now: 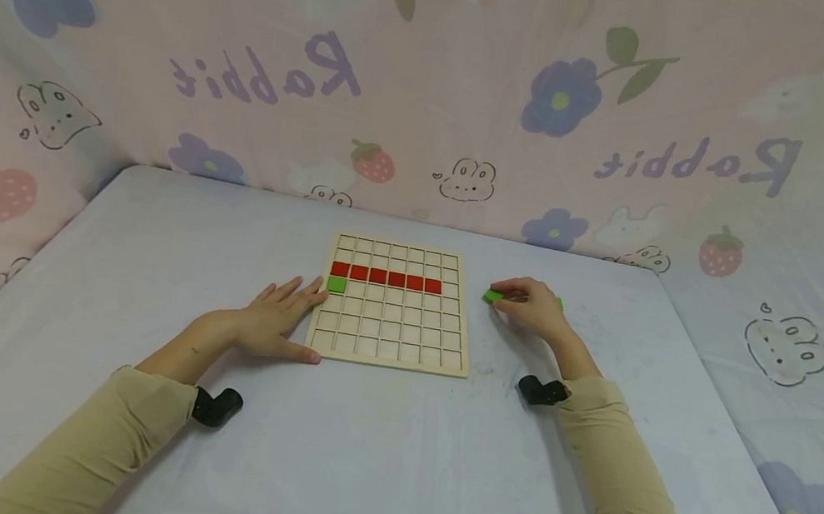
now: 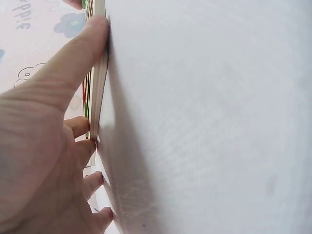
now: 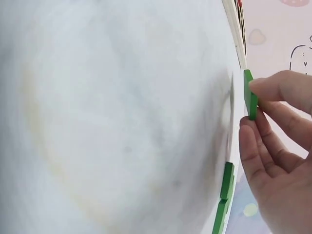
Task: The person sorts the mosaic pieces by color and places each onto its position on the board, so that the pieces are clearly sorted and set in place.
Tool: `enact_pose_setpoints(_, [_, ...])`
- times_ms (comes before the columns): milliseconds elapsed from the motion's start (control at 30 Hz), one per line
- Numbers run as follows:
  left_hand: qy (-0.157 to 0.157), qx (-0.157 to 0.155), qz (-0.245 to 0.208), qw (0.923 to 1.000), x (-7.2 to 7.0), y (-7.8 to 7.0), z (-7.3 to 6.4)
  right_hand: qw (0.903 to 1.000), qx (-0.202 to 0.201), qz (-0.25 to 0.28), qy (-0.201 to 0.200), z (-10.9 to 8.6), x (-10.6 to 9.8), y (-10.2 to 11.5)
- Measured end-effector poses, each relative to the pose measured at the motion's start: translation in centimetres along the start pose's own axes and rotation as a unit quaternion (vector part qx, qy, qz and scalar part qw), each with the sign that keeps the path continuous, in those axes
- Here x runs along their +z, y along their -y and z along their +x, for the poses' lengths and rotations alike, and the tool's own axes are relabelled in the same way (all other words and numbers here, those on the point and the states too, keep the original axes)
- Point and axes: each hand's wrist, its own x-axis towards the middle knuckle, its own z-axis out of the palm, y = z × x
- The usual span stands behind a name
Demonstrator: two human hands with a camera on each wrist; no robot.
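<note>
Pinching a green tile (image 3: 250, 95) — "Rabbit" lettering (image 1: 263, 78) behind, mirrored.

Flat gridded board (image 1: 391, 330), six red tiles (image 1: 378, 276) in one row, pinched green tile (image 3: 250, 101) near the board's edge, seemingly raised

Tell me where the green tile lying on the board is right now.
In the head view, the green tile sits in the leftmost column of the board, directly below the leftmost red tile, close to the left hand.

High head, close wrist views share the board (image 1: 392, 313).
</note>
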Motion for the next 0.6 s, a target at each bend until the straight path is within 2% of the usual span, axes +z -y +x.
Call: enact_pose_setpoints(600, [0.001, -0.001, 0.009, 1.0000, 0.1, 0.2, 0.1, 0.9988, -0.028, 0.040, 0.000, 0.2, 0.4, 1.2])
